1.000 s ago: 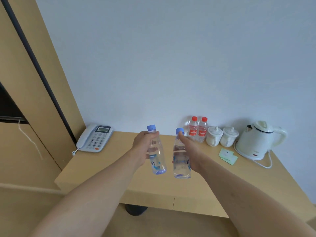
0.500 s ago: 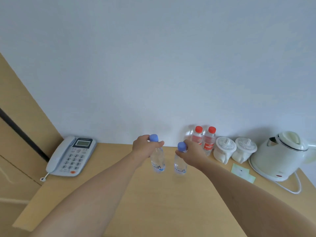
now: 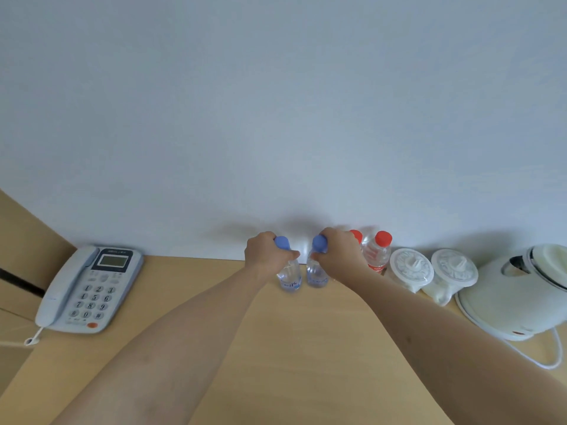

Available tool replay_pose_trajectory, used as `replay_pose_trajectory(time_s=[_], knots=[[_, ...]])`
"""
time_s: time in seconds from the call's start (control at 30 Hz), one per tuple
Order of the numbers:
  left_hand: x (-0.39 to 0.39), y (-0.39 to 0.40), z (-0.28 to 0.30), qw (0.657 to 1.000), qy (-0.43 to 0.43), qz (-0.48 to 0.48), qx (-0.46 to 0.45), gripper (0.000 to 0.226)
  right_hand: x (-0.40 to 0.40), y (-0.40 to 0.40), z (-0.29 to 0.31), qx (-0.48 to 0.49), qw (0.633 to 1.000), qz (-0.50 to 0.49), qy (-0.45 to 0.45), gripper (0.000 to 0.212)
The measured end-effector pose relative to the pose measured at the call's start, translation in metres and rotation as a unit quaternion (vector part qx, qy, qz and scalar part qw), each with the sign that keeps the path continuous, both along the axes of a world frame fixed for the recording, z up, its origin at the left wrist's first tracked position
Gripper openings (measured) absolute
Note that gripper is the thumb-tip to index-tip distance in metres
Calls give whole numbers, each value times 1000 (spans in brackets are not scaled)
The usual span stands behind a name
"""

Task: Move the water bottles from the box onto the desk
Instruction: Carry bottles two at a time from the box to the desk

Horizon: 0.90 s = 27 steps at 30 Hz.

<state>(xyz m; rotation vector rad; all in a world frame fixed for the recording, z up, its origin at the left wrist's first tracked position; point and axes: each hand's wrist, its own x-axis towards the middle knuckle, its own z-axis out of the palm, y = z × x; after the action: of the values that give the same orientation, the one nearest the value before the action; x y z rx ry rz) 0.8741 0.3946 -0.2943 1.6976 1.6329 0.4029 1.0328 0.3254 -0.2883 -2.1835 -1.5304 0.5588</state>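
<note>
both bottles have come down and gone further back since a second ago, when they hung in the air over the front of the desk [image 3: 291, 348]; they now stand upright near the wall. the left hand [image 3: 265, 254] is wrapped round the neck of the left blue-capped bottle [image 3: 289, 276], and the right hand [image 3: 339, 251] is wrapped the same way round the right blue-capped bottle [image 3: 316, 273]. the two bottles stand just beside each other, and their bases look to be on the wood, though i can't be sure of contact.

this seems to be the setting-down step. next, i'd judge, the fingers need to let go cleanly and lift straight up so neither bottle tips.

room is tight to the right: two red-capped bottles [image 3: 379, 253] stand just beside the right hand, then two white lidded cups [image 3: 409, 271] and a kettle [image 3: 527, 289]. to the left there is open wood before the telephone [image 3: 89, 289]. the box is not in sight.
</note>
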Motion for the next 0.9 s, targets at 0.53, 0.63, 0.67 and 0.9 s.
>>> replay_pose_trajectory(time_s=[0.53, 0.63, 0.67, 0.9], knots=[[29, 10, -3, 999, -37, 4, -5, 23, -5, 10, -6, 10, 996, -84, 14, 30], [30, 8, -3, 999, -32, 5, 7, 24, -7, 10, -8, 15, 994, -107, 25, 29], [30, 8, -4, 999, -31, 7, 11, 25, -8, 10, -9, 14, 993, -112, 25, 28], [31, 3, -8, 999, -24, 13, 27, 26, -11, 15, -8, 3, 993, -115, 6, 29]])
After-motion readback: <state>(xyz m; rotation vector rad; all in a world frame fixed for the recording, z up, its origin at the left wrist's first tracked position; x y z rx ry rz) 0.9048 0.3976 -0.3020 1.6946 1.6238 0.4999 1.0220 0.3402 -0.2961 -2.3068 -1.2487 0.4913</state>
